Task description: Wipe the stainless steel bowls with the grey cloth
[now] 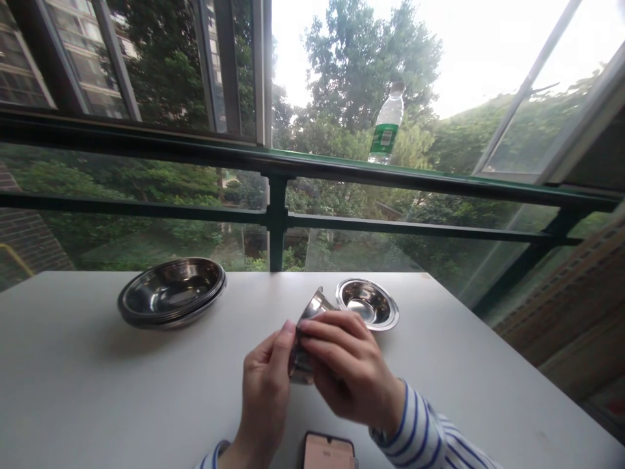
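Above the white table, a small shiny metal bowl (316, 303) is tilted on its side between my two hands. My left hand (267, 384) grips its left edge, thumb up. My right hand (349, 365) lies over the bowl's right side, its fingers pressed against the metal and reaching toward my left thumb. Much of the bowl is hidden behind the fingers. Just beyond my right hand, another metal bowl (390, 318) with a wide rim rests upright on the table. Whether a cloth or anything else is under my right fingers cannot be made out.
A stack of larger metal bowls (170, 290) stands at the back left of the white table (146, 391). Near the front edge lies a phone (328, 451). Behind the table runs a dark green railing (276, 221), with a green-labelled plastic bottle (385, 133) standing on it.
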Action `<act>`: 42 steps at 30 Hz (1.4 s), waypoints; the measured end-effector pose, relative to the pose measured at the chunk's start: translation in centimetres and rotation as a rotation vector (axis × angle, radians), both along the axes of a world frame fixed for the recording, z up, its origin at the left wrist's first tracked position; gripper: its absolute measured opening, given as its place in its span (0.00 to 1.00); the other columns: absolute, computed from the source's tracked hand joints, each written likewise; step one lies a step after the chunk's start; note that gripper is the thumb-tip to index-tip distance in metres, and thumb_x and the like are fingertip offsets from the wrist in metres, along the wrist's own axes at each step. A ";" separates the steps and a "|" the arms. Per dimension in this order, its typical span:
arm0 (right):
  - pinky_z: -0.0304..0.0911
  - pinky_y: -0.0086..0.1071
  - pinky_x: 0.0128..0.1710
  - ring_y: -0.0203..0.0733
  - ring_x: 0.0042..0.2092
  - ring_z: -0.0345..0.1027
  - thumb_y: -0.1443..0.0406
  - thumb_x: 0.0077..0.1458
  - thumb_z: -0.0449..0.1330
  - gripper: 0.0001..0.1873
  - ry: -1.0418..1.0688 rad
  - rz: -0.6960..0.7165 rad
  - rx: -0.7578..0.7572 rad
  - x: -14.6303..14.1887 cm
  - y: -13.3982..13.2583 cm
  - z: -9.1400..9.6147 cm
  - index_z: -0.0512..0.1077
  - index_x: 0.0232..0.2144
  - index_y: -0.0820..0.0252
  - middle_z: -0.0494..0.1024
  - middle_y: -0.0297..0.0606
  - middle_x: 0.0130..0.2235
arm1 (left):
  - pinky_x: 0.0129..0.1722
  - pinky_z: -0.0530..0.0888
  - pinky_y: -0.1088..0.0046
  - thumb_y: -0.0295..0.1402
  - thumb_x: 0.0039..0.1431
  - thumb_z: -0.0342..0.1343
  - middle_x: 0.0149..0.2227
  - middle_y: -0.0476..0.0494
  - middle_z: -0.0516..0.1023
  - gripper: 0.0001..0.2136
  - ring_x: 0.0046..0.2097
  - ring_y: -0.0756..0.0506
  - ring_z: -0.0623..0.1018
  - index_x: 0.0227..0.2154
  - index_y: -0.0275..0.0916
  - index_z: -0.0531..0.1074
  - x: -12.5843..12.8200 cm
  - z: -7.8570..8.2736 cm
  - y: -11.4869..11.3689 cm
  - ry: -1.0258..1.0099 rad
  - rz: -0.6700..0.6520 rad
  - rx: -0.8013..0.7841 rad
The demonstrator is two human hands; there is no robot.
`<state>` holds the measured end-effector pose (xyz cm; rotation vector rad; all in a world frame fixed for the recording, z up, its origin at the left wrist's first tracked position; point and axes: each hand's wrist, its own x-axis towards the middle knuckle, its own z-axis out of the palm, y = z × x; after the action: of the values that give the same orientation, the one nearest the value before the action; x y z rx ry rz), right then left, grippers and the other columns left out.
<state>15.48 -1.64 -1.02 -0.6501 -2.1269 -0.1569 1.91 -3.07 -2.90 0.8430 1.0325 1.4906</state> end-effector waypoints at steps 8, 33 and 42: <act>0.66 0.39 0.46 0.42 0.45 0.70 0.70 0.58 0.52 0.11 0.358 -0.162 -0.284 0.9 1.7 -0.4 0.72 0.40 0.59 0.77 0.41 0.42 | 0.20 0.66 0.76 0.45 0.47 0.57 0.16 0.50 0.65 0.17 0.21 0.51 0.65 0.16 0.36 0.67 0.3 0.4 -0.4 -0.019 -0.043 -0.047; 0.68 0.40 0.44 0.44 0.44 0.71 0.68 0.58 0.51 0.12 0.395 -0.188 -0.341 1.2 2.2 -0.8 0.73 0.40 0.59 0.78 0.42 0.41 | 0.20 0.67 0.75 0.46 0.45 0.58 0.15 0.49 0.68 0.17 0.21 0.49 0.69 0.19 0.35 0.73 0.5 1.0 -0.5 -0.006 -0.027 -0.060; 0.65 0.43 0.47 0.46 0.47 0.68 0.69 0.56 0.53 0.12 0.242 -0.074 -0.191 0.5 1.6 -0.9 0.73 0.42 0.57 0.77 0.42 0.44 | 0.20 0.66 0.76 0.45 0.47 0.58 0.18 0.50 0.68 0.16 0.21 0.50 0.68 0.19 0.36 0.70 -0.1 0.4 0.1 -0.019 -0.046 -0.071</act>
<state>15.98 -0.03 -1.88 -0.8177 -1.8997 0.0828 1.83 -2.97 -2.50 0.7959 1.0396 1.4128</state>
